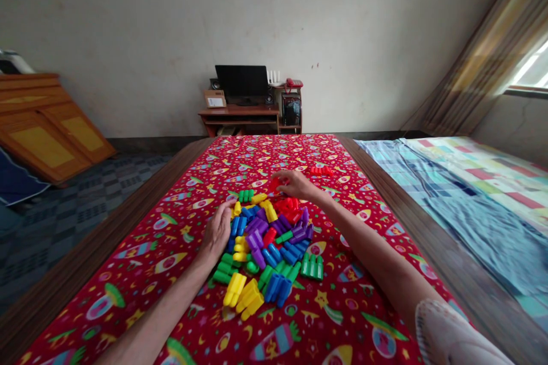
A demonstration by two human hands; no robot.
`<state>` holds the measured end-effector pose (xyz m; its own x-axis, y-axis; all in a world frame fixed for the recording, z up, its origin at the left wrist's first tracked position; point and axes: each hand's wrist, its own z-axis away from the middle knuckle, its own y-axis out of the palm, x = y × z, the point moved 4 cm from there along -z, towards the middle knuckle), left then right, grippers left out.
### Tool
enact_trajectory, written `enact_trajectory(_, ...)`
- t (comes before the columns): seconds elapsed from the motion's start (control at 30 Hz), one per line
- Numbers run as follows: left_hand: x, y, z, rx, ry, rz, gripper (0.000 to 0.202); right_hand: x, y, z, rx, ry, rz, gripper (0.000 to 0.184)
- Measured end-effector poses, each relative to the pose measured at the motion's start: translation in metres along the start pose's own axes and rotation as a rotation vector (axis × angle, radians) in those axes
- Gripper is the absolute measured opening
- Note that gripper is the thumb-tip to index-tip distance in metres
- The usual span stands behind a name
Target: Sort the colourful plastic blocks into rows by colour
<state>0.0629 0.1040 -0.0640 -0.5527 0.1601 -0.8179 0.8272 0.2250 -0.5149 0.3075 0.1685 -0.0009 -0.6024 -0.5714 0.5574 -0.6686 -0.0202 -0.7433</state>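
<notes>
At the far side of a mixed pile of plastic toy building blocks, my right hand (295,184) is closed with a red building block (274,183) at its fingertips. My left hand (217,233) lies along the left side of the pile, fingers extended and slightly curved against the blocks. Near its fingertips is a yellow block (237,209), with blue blocks (237,227) beside the palm. Purple blocks (256,239) fill the middle of the pile. Red blocks (287,209) lie just below my right hand, and another red group (321,171) sits apart beyond it.
A red patterned cloth (274,154) covers the wooden table. Yellow blocks (249,299) and green blocks (312,267) lie at the pile's near side. A bed (471,199) stands on the right, a cabinet (47,125) on the left, and a monitor (242,82) on a desk behind.
</notes>
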Motion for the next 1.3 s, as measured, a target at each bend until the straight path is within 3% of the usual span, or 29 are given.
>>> enact_trajectory(0.13, 0.001, 0.0, 0.0, -0.004, -0.008, -0.006, 0.051, -0.05, -0.066, 0.016, -0.397, 0.21, -0.032, 0.037)
enact_trajectory(0.2, 0.001, 0.0, 0.0, -0.013, -0.009, -0.012, 0.051, -0.083, -0.095, 0.035, -0.571, 0.433, 0.084, 0.034)
enact_trajectory(0.27, 0.0, 0.0, 0.0, -0.01, -0.01, -0.021, 0.053, -0.111, -0.112, 0.056, -0.656, 0.677, 0.218, 0.034)
enact_trajectory(0.37, -0.002, 0.0, 0.0, 0.006, 0.004, -0.036, 0.053, -0.139, -0.113, 0.078, -0.644, 0.854, 0.31, 0.033)
enact_trajectory(0.63, -0.005, -0.001, 0.0, 0.028, -0.006, -0.054, 0.051, -0.156, -0.091, 0.083, -0.542, 0.899, 0.33, 0.032)
enact_trajectory(0.93, -0.001, 0.0, 0.0, 0.006, 0.008, -0.03, 0.049, -0.144, -0.097, 0.081, -0.5, 0.848, 0.318, 0.033)
enact_trajectory(1.1, 0.001, 0.001, 0.0, -0.003, 0.018, -0.031, 0.048, -0.113, -0.105, 0.066, -0.525, 0.736, 0.291, 0.034)
enact_trajectory(1.17, 0.0, 0.0, 0.0, 0.003, 0.007, -0.036, 0.049, -0.085, -0.096, 0.05, -0.407, 0.567, 0.193, 0.03)
enact_trajectory(1.3, -0.004, 0.0, 0.002, 0.026, -0.018, -0.048, 0.052, -0.01, -0.045, 0.031, 0.09, 0.036, 0.01, 0.026)
